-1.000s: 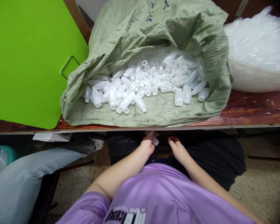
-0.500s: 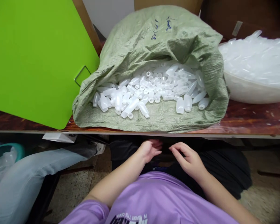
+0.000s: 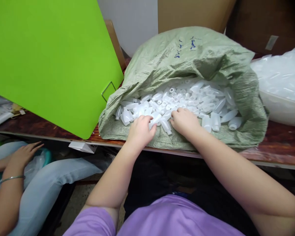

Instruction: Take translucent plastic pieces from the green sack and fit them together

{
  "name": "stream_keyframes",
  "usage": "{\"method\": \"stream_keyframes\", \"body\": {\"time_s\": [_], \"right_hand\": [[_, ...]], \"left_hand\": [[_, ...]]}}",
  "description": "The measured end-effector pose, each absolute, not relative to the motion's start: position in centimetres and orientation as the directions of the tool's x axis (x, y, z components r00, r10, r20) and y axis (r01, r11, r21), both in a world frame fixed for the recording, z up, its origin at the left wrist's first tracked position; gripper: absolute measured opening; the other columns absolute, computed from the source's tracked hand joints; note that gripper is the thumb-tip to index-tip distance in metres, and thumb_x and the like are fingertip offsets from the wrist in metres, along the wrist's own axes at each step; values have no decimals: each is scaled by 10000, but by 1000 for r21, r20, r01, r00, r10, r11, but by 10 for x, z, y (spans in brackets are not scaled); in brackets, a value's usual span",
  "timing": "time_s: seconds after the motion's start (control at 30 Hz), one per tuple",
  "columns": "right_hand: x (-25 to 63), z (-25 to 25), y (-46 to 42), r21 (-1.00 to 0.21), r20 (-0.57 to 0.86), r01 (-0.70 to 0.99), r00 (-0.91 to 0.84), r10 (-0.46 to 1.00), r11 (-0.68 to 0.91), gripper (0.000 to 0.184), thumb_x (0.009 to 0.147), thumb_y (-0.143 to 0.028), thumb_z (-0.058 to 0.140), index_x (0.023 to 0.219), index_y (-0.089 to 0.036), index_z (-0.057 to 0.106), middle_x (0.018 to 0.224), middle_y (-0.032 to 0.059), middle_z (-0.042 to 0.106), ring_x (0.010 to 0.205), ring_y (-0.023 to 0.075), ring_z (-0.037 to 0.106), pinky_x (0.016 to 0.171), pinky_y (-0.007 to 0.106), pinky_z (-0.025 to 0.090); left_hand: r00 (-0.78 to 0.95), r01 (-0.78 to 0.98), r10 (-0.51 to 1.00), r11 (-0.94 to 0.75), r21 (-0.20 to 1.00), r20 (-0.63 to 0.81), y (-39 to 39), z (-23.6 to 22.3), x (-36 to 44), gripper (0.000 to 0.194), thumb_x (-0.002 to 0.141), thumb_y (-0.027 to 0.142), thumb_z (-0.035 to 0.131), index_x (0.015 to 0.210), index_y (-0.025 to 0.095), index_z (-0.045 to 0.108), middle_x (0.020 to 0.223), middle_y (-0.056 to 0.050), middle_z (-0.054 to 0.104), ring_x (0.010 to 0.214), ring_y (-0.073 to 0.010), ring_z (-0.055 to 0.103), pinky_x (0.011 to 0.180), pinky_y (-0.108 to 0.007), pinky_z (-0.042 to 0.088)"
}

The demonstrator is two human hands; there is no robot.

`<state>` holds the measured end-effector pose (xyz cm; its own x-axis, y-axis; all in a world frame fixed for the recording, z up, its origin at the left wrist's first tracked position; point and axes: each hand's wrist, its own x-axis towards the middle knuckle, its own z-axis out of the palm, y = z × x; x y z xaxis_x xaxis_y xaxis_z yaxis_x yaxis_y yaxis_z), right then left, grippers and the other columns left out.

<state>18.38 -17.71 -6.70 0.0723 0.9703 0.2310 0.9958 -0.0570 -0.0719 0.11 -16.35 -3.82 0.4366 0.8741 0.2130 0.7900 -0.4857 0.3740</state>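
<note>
Small translucent white plastic bottles (image 3: 166, 126) with narrow necks lie heaped in the mouth of a pale green woven sack (image 3: 226, 67). At the front of the heap, my left hand (image 3: 140, 131) has its thumb and fingers apart, with a bottle (image 3: 155, 120) lying at the gap between them. My right hand (image 3: 186, 123) is at the heap just to the right, fingers curled down among the bottles. Whatever its fingertips hold, if anything, is hidden.
A bright green board (image 3: 56, 59) with a wire loop (image 3: 108, 91) stands left of the sack. A bulging clear bag of bottles (image 3: 282, 85) is at the right. Left below the table edge, another person's hand (image 3: 24, 154) is over a teal basin (image 3: 48, 156).
Both my hands have moved up from my lap, over the table edge, to the bottles in the sack's mouth. The view has shifted, and the other person's hand now shows.
</note>
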Motion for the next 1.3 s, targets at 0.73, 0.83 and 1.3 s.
{"method": "stream_keyframes", "body": {"time_s": [0.73, 0.83, 1.3], "right_hand": [[188, -67, -329, -531, 373, 732, -251, 893, 427, 315, 869, -253, 497, 1177, -264, 564, 934, 58, 646, 772, 145, 634, 625, 239, 535], [187, -70, -340, -411, 445, 744, -341, 828, 527, 287, 889, -219, 448, 1132, -251, 598, 976, 64, 674, 850, 168, 641, 703, 273, 541], [183, -103, -349, -846, 40, 531, -5, 999, 37, 318, 847, -429, 486, 1037, -192, 579, 980, 80, 650, 885, 189, 619, 764, 318, 509]], "left_hand": [[749, 591, 647, -556, 584, -143, -246, -49, 10, 63, 649, 186, 491, 616, 203, 440, 595, -7, 504, 550, -141, 432, 508, -257, 278], [736, 639, 572, -411, 650, -362, -243, -50, 10, 20, 637, 194, 471, 620, 204, 466, 580, 10, 507, 532, -132, 440, 484, -241, 278], [683, 704, 542, -312, 638, -489, -252, -64, 19, 30, 616, 214, 482, 624, 195, 504, 570, 13, 538, 494, -114, 466, 436, -214, 270]]}}
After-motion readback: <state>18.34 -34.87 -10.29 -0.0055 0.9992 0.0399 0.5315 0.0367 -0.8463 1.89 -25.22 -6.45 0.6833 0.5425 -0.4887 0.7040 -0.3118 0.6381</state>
